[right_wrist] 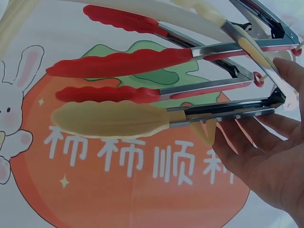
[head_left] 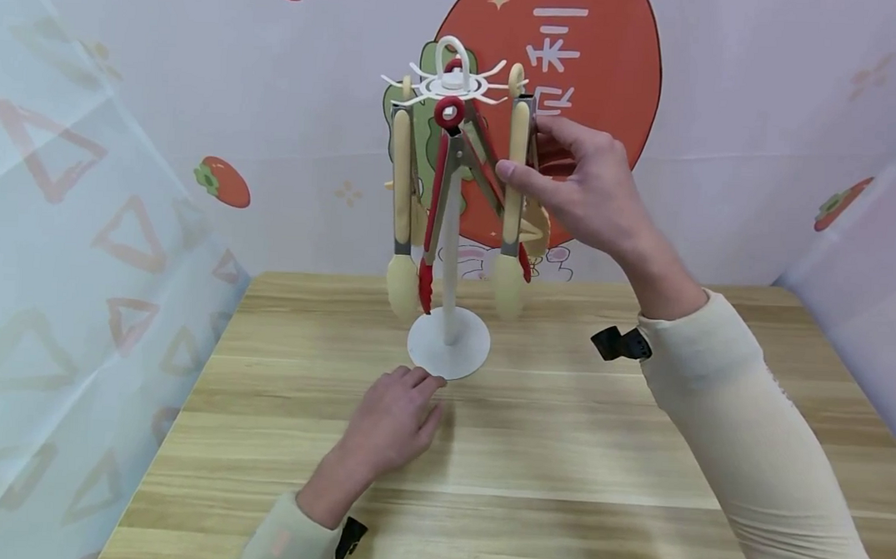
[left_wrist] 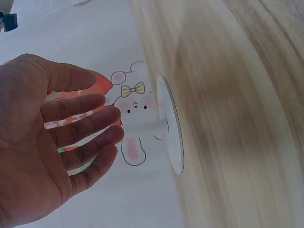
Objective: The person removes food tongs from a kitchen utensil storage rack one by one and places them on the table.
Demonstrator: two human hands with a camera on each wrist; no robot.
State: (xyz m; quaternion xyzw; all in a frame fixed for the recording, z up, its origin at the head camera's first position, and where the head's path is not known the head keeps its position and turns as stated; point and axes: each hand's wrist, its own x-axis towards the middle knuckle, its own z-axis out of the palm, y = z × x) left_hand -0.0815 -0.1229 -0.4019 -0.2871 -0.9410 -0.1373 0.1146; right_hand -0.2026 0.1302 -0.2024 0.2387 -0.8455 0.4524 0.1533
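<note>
A white rack with a round base point(head_left: 448, 346) and a ring of hooks point(head_left: 453, 85) stands on the table. Cream-tipped tongs point(head_left: 402, 177) hang at its left, red tongs point(head_left: 434, 204) at the front, and more red tongs point(right_wrist: 114, 94) behind. My right hand point(head_left: 595, 182) holds the cream-tipped tongs point(head_left: 516, 182) on the right side, thumb in front and fingers behind; their loop is still at a hook. Beside the base's front rim my left hand point(head_left: 393, 419) has its fingers loosely bent, with nothing in them. The left wrist view shows that palm point(left_wrist: 35, 161) apart from the base.
The rack stands toward the back of the wooden table point(head_left: 546, 450). A printed backdrop point(head_left: 320, 124) with persimmons and a rabbit hangs close behind it. Pale fabric walls point(head_left: 67, 238) close off both sides.
</note>
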